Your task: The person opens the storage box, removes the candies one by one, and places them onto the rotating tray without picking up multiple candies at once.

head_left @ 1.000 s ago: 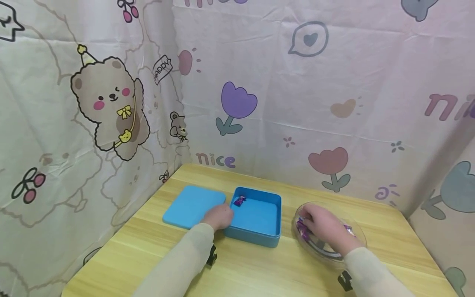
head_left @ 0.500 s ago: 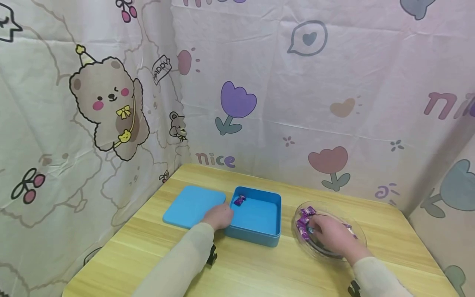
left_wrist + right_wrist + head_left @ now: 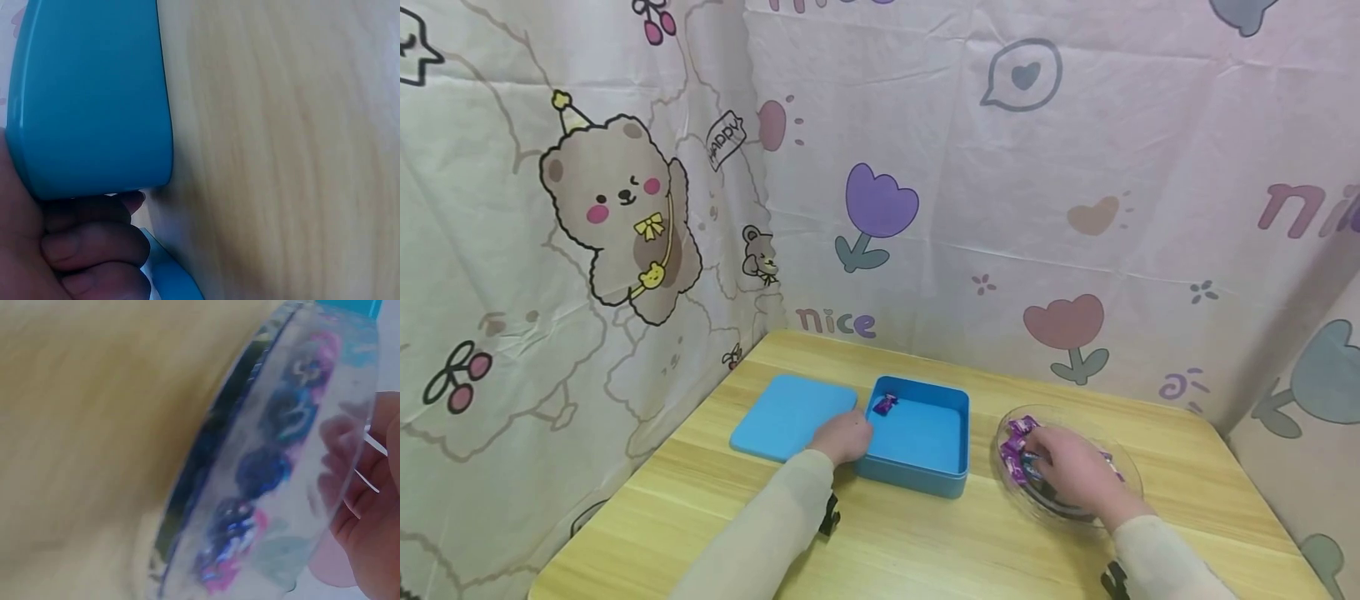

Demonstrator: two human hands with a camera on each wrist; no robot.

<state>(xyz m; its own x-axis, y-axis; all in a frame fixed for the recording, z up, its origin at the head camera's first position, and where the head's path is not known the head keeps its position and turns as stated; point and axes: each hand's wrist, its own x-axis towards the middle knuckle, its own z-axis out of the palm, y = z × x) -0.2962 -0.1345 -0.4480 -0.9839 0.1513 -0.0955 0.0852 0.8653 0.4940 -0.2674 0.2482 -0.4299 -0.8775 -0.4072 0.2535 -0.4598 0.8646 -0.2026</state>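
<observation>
Right hand [image 3: 1073, 472] down in clear glass dish [image 3: 1126, 467] at worktop's right, fingers curled among purple wrapped candies [image 3: 1017, 450]; hold uncertain. Left hand [image 3: 844, 437] curled, gripping near-left corner of open blue box [image 3: 919, 467]. One candy [image 3: 884, 404] inside. Blue lid [image 3: 786, 415] flat at left.

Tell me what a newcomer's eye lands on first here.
The open square blue plastic box at the middle of the wooden table, one purple-wrapped candy in its far left corner. The right hand reaches into the clear glass dish of purple candies; the left hand rests against the box.
</observation>
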